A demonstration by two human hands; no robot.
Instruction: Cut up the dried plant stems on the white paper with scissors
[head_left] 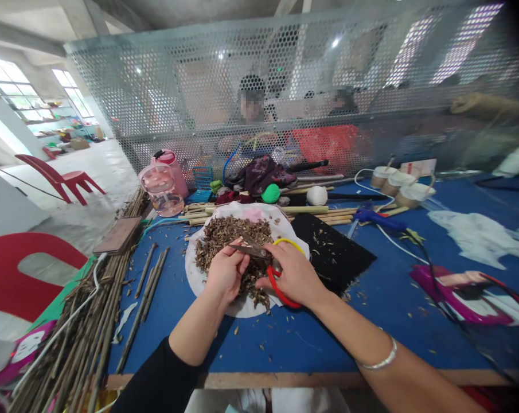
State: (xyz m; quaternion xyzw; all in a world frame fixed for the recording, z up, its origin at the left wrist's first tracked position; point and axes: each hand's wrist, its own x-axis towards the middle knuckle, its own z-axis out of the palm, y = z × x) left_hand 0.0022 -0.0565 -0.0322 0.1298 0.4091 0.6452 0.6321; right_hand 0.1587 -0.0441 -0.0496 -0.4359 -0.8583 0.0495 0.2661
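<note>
My right hand [294, 271] is closed round the red and yellow handles of a pair of scissors [253, 250], whose blades point left. At the blade tips, my left hand [228, 269] pinches something small and pale that I cannot make out. Both hands are above a heap of brown dried plant bits [225, 232]. The heap lies on a round white cloth [194, 269] on the blue table [285, 350]. A black sheet [340, 252] with scattered bits lies just right of the cloth.
Thin sticks [81, 332] are bundled along the left edge, with a phone [118, 234] on top. A pink jug [167, 192], yarn balls [317, 195] and paper cups [397, 182] line the back. A blue glue gun [377, 218] lies right. A perforated screen [190, 86] stands behind; people sit beyond it.
</note>
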